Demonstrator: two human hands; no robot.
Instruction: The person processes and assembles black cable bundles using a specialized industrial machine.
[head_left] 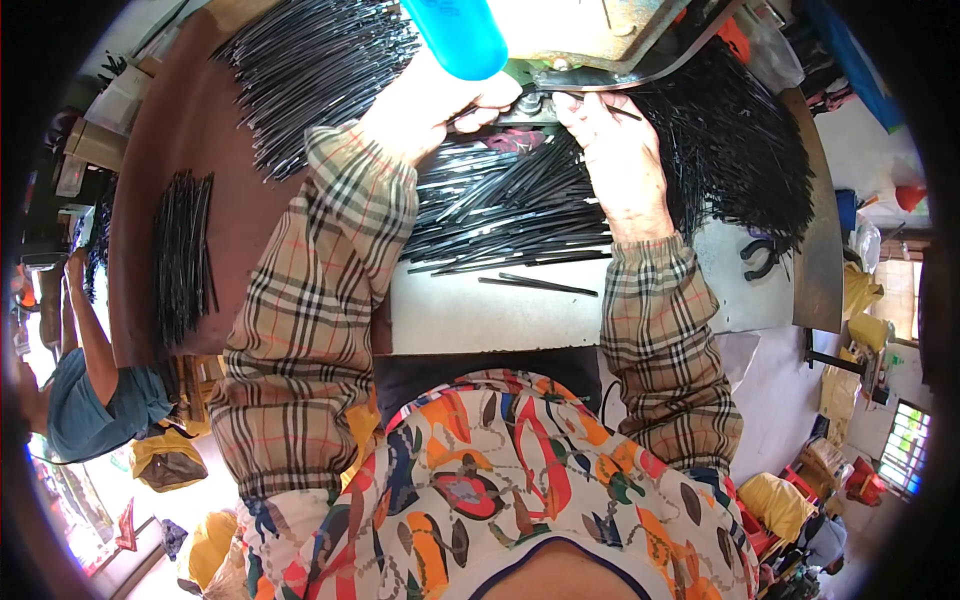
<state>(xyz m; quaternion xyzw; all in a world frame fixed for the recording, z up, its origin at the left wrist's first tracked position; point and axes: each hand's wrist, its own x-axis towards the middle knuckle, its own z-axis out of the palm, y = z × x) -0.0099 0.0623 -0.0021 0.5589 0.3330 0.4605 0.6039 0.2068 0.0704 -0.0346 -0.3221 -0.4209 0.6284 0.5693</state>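
Note:
Both my hands meet at a small metal fixture under the machine at the top. My left hand is closed, its thumb and fingers pressed together at the fixture's left side; what they pinch is too small to make out. On the other side, my right hand pinches a thin black rod, whose end sticks out past the fingers. Below and between the hands lies a loose heap of thin black rods. Two or so rods lie apart, nearer me.
A large rod pile lies at the upper left, another at the right. A smaller bundle rests on the brown surface. Dark-handled pliers lie at the right. A blue rounded object hangs above my left hand. Another person is at far left.

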